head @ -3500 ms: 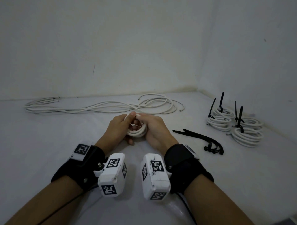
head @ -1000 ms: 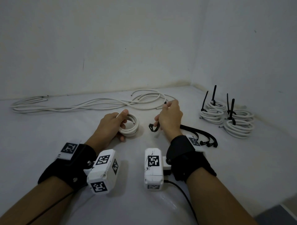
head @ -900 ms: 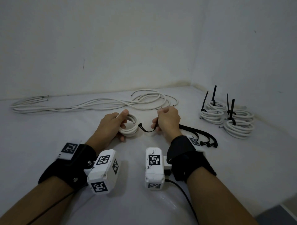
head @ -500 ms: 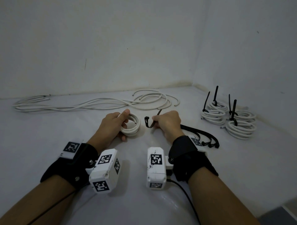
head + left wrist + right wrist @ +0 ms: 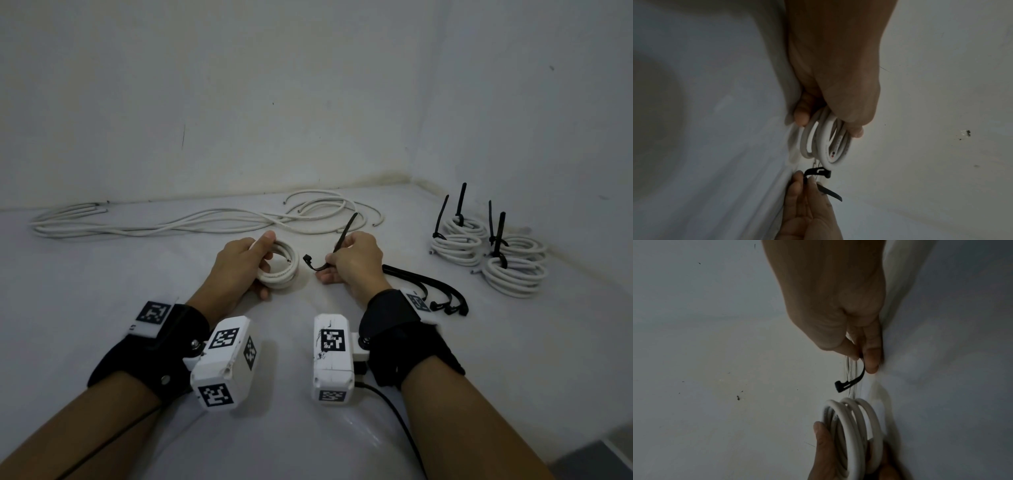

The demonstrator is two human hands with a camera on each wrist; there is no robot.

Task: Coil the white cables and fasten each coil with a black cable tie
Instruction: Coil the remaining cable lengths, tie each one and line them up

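Coils [image 5: 486, 253] already tied sit far right; loose cables [image 5: 191, 222] wait at the back. Left hand [image 5: 239, 267] grips a fresh coil [image 5: 281, 270] mid-surface, untied; right hand [image 5: 356, 260] pinches a black cable tie [image 5: 337, 246] beside it.

Bare forearms; black wrist straps [image 5: 150, 346]; white camera boxes [image 5: 224, 366] bearing black square-code markers; thin black cable [image 5: 400, 421].
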